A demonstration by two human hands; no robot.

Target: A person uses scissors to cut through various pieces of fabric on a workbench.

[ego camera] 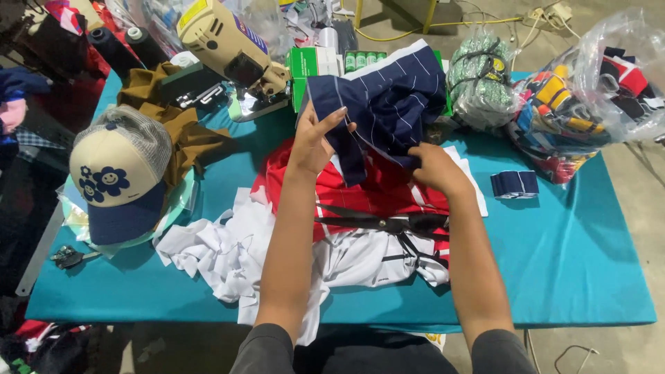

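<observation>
1. The left hand [312, 142] and the right hand [431, 166] both grip a navy striped cloth [388, 104], held up above the middle of the teal table [568, 256]. The left fingers are closed on its left edge, and the right hand pinches its lower edge.
2. Under the hands lies a red and white garment [374, 194] with a black strap [388, 223] across it. Near it, toward the person, a pile of white cloth [228, 253] is spread.
3. At the left stands a cream and navy cap [114, 183] with blue flower shapes. Behind it is a brown cloth [181, 128], and farther back a beige sewing machine [225, 41].
4. A green box [312, 66] stands at the far side, partly hidden behind the navy cloth.
5. At the far right there is a clear plastic bag [596, 90] full of colourful pieces, and left of it a smaller bag of green patterned cloth [478, 79].
6. A small stack of navy pieces [515, 184] lies on the table, to the right of the right hand.
7. Small metal snips [69, 257] lie at the near left edge.
</observation>
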